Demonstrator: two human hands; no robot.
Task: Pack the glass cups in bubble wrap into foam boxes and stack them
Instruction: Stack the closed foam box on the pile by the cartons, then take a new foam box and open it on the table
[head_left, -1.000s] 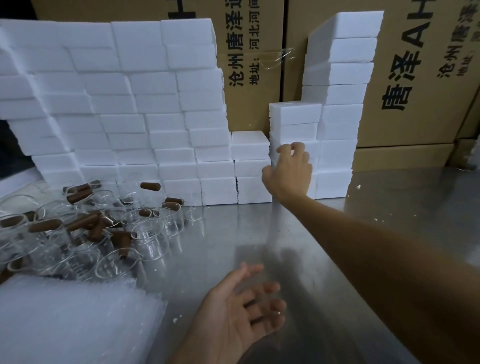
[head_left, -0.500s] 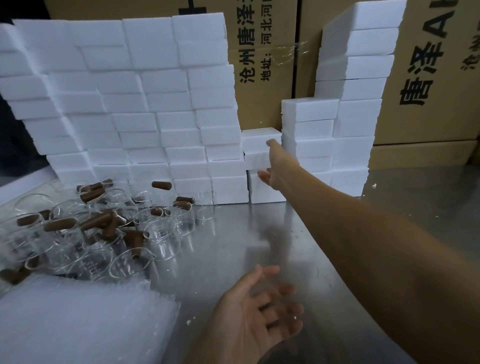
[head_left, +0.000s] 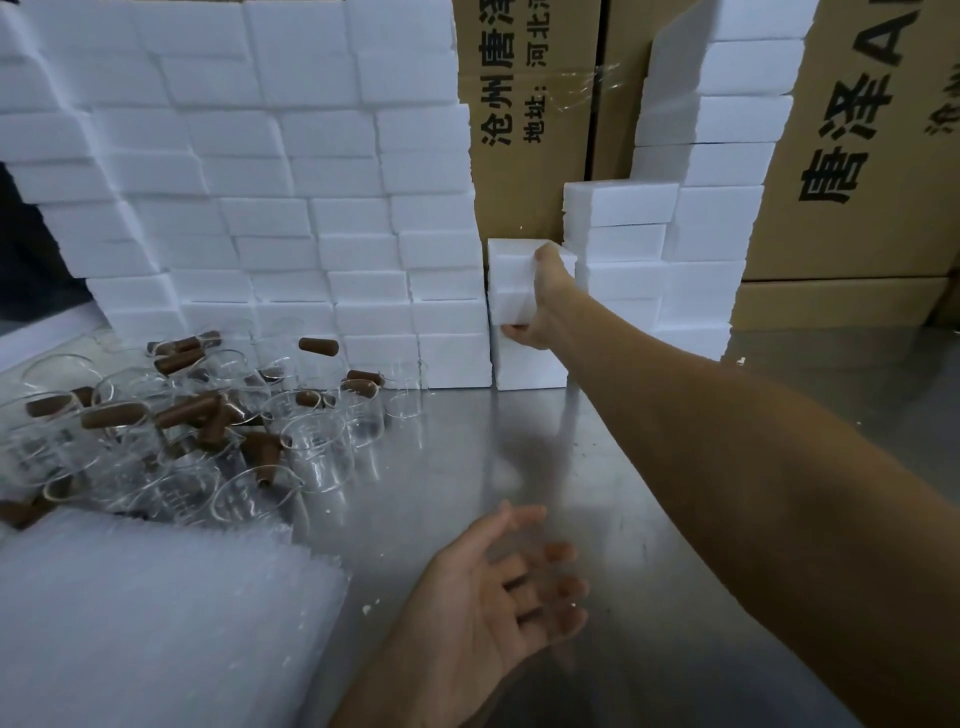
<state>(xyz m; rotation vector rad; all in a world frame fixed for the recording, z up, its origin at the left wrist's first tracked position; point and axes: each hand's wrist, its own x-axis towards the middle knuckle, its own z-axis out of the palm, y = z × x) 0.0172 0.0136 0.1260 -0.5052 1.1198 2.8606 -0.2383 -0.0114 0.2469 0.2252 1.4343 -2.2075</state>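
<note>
White foam boxes (head_left: 270, 208) stacked at back; glass cups (head_left: 311, 457) jumbled beside bubble wrap (head_left: 156, 623).

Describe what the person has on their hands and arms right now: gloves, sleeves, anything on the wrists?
Nothing worn that shows. The left hand and right hand are bare, no gloves. Both forearms are uncovered with no sleeve, watch or band in view.

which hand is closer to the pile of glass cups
Left. The left hand hovers open over the table just right of the bubble wrap, a little in front of the glass cups. The right hand is farther back, gripping a foam box.
</note>
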